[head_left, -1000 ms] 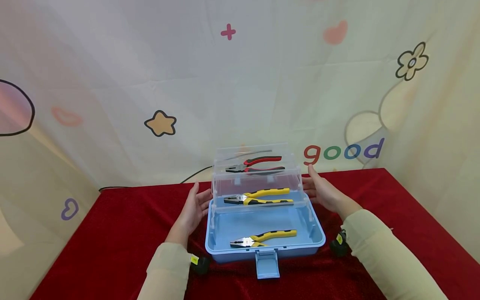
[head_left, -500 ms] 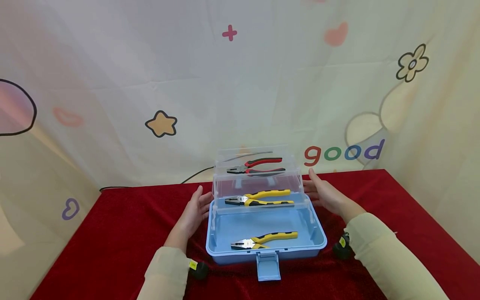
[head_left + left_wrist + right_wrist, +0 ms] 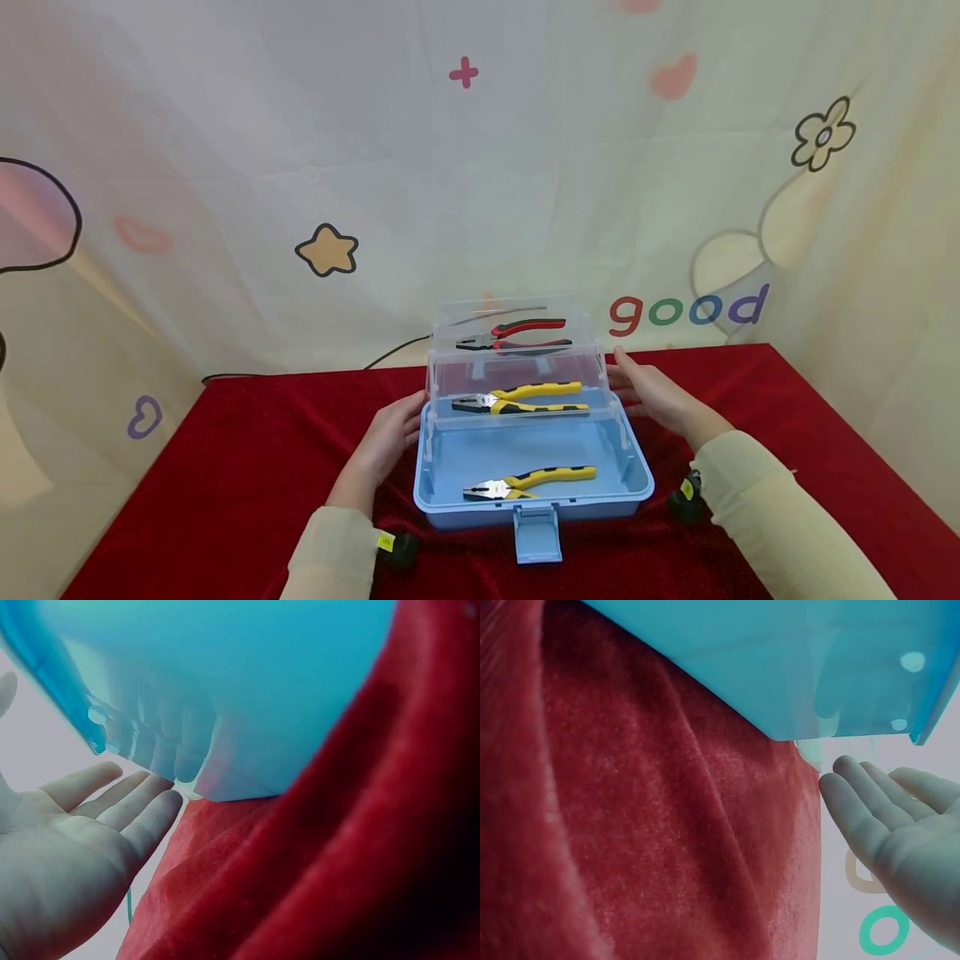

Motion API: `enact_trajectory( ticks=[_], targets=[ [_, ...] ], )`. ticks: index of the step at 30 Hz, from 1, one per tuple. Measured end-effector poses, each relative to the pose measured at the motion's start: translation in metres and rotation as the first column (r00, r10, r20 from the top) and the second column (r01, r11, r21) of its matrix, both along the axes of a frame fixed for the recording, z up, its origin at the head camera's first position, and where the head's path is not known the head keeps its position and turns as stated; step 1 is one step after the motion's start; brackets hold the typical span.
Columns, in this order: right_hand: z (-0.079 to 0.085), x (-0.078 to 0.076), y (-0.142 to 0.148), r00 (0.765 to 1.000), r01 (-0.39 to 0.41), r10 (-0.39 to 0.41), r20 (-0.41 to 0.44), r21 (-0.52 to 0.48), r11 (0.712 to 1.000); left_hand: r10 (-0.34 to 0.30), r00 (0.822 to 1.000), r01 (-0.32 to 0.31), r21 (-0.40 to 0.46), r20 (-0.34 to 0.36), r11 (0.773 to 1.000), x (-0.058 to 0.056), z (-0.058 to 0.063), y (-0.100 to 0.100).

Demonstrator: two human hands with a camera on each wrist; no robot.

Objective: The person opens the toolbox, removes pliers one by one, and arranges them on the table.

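Observation:
A light-blue toolbox (image 3: 450,518) stands opened, its front latch (image 3: 537,537) hanging down. In its base lie yellow-and-black pliers (image 3: 551,476). A second yellow-and-black pair of pliers (image 3: 540,388) rests in the lower clear tray (image 3: 517,422), and red-and-black pliers (image 3: 532,324) lie in the upper one. At the box's left side is my left hand (image 3: 386,437), fingers extended; in the left wrist view their tips come close to the blue wall, contact unclear. My right hand (image 3: 656,396) is held beside the right side, fingers straight, tips just off the box in the right wrist view.
Dark red cloth (image 3: 270,467) covers the table under the box. Behind it hangs a pale printed curtain (image 3: 390,208). A thin black cable (image 3: 397,350) runs along the back edge and behind the trays.
My left hand has turned, its thumb dropping from upright toward the box's rim. The right hand has barely moved. Toolbox and pliers stay in place; the head view tilts slightly.

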State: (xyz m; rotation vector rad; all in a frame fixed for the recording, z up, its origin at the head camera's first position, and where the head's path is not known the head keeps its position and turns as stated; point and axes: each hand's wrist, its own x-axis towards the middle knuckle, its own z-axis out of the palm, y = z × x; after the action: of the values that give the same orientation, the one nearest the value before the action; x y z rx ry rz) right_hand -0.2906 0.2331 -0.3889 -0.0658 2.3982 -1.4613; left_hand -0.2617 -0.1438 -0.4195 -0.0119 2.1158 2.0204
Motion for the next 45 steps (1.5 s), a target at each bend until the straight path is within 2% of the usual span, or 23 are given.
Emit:
enact_trajectory(
  ticks=[11, 22, 27, 33, 38, 45],
  targets=[
    [0.002, 0.003, -0.003, 1.0, 0.006, -0.006, -0.008, 0.029, 1.0, 0.008, 0.999, -0.007, 0.014, -0.036, 1.0, 0.011, -0.003, -0.002],
    [0.007, 0.006, -0.003, 0.998, 0.001, 0.003, -0.067, 0.053, 0.999, 0.015, 0.997, -0.02, -0.077, -0.069, 0.997, 0.027, 0.001, -0.005],
    [0.019, 0.009, -0.002, 0.993, 0.022, -0.013, -0.119, 0.073, 0.997, -0.011, 0.994, -0.005, -0.153, -0.106, 0.988, 0.03, 0.003, -0.007],
    [0.03, 0.013, -0.002, 0.985, 0.029, -0.01, -0.17, 0.11, 0.994, -0.066, 0.99, 0.041, -0.199, -0.121, 0.979, 0.031, 0.002, -0.008],
    [0.039, 0.015, -0.001, 0.979, 0.032, -0.003, -0.206, 0.139, 0.99, -0.127, 0.981, 0.099, -0.189, -0.143, 0.977, 0.032, 0.0, -0.008],
    [0.053, 0.015, -0.003, 0.961, 0.057, -0.003, -0.276, 0.188, 0.98, -0.122, 0.984, 0.098, -0.175, -0.131, 0.98, 0.032, -0.002, -0.007]
  ],
)
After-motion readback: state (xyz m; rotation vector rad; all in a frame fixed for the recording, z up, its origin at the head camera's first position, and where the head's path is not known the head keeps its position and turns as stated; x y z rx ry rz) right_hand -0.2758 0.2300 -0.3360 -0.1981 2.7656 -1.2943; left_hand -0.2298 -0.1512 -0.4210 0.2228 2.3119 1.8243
